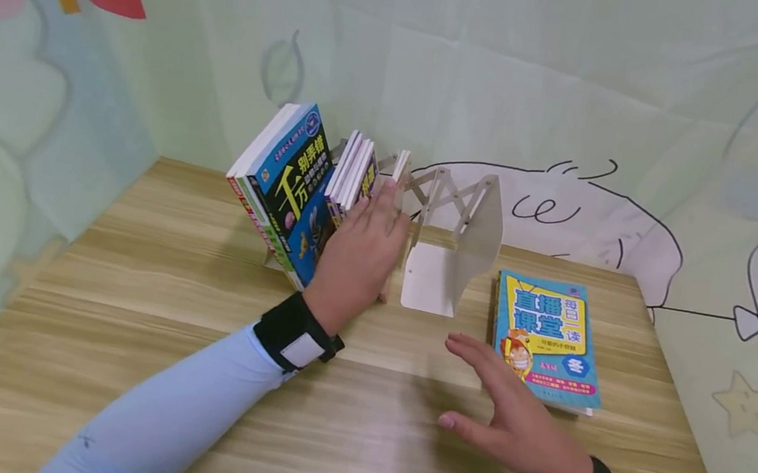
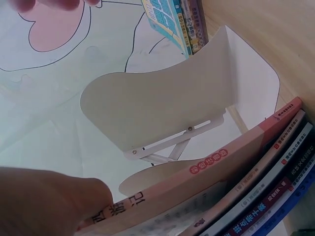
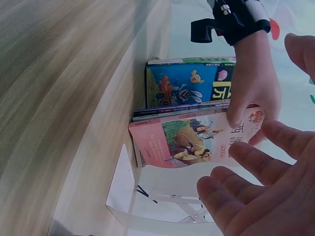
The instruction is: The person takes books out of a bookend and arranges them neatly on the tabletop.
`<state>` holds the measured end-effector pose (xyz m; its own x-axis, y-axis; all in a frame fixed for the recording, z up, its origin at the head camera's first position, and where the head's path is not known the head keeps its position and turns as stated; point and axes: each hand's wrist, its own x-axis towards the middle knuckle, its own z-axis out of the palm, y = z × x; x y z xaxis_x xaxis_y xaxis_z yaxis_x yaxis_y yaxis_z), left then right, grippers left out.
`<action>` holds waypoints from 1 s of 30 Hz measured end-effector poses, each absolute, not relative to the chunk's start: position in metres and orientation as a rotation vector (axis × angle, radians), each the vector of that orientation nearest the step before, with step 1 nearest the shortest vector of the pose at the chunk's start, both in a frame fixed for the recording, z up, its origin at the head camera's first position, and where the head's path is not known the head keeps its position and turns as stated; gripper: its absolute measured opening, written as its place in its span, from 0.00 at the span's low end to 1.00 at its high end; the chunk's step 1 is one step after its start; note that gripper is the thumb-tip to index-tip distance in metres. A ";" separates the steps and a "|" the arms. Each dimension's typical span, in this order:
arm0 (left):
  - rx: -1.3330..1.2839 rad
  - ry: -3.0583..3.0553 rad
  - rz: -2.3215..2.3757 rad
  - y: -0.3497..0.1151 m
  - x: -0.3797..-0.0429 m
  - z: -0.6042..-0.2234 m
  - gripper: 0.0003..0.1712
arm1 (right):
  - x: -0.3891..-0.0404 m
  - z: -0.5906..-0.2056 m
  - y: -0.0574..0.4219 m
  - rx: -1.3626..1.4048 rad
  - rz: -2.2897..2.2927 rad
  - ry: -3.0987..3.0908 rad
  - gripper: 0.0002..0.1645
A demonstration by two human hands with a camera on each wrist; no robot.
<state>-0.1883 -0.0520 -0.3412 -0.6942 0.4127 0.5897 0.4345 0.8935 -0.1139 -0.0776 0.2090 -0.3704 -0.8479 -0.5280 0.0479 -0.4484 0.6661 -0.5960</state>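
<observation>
My left hand (image 1: 364,254) grips a group of thin books at their upper edge, with its thumb on a pink-covered book (image 3: 167,142). These books stand in a folding, off-white bookend (image 1: 480,236) with a crisscross back. Thicker books, including a blue and black book (image 1: 297,180), lean to the left of them. In the left wrist view several thin spines (image 2: 251,182) lie against the pink book. My right hand (image 1: 519,428) hovers over the table with fingers spread and holds nothing. It is nearest to a stack topped by a blue and yellow book (image 1: 550,334).
The wooden table (image 1: 371,431) meets a printed cloth backdrop (image 1: 385,58) behind the bookend. An upright end plate closes the bookend's right side, beside an unfilled section. The blue and yellow book's stack lies flat near the table's right edge.
</observation>
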 end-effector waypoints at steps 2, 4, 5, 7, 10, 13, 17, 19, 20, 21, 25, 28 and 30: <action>-0.609 -2.426 -0.036 -0.051 -0.187 -0.342 0.17 | -0.077 -0.370 0.210 -0.812 -0.930 2.753 0.48; -0.606 -2.426 -0.028 -0.050 -0.187 -0.342 0.17 | -0.077 -0.371 0.210 -0.810 -0.931 2.753 0.48; -0.609 -2.428 -0.026 -0.049 -0.186 -0.342 0.18 | -0.077 -0.371 0.210 -0.810 -0.931 2.753 0.48; -0.629 -2.444 -0.034 -0.049 -0.185 -0.342 0.25 | -0.078 -0.371 0.211 -0.805 -0.932 2.753 0.48; -0.659 -2.469 -0.059 -0.047 -0.183 -0.341 0.35 | -0.078 -0.371 0.211 -0.802 -0.940 2.751 0.48; -0.669 -2.481 -0.076 -0.046 -0.180 -0.342 0.41 | -0.078 -0.370 0.211 -0.797 -0.948 2.744 0.48; -0.655 -2.477 -0.074 -0.046 -0.176 -0.344 0.44 | -0.077 -0.370 0.211 -0.790 -0.946 2.739 0.48; -0.651 -2.468 -0.072 -0.046 -0.175 -0.346 0.45 | -0.077 -0.370 0.211 -0.791 -0.940 2.740 0.48; -0.651 -2.459 -0.076 -0.047 -0.175 -0.347 0.45 | -0.077 -0.369 0.211 -0.791 -0.937 2.739 0.48; -0.653 -2.448 -0.080 -0.047 -0.175 -0.348 0.44 | -0.077 -0.369 0.211 -0.793 -0.934 2.742 0.48; -0.672 -2.402 -0.134 -0.048 -0.173 -0.352 0.42 | -0.078 -0.368 0.211 -0.787 -0.925 2.752 0.48; -0.698 -2.373 -0.206 -0.050 -0.171 -0.356 0.34 | -0.078 -0.368 0.211 -0.780 -0.924 2.762 0.48; -0.720 -2.357 -0.252 -0.052 -0.169 -0.359 0.29 | -0.078 -0.369 0.212 -0.776 -0.925 2.765 0.48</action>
<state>-0.1686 -0.0522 -0.3586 -0.6361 0.4317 0.6396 0.5573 0.8303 -0.0061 -0.0780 0.2120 -0.3687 -0.8606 -0.5074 0.0438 -0.4316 0.6809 -0.5917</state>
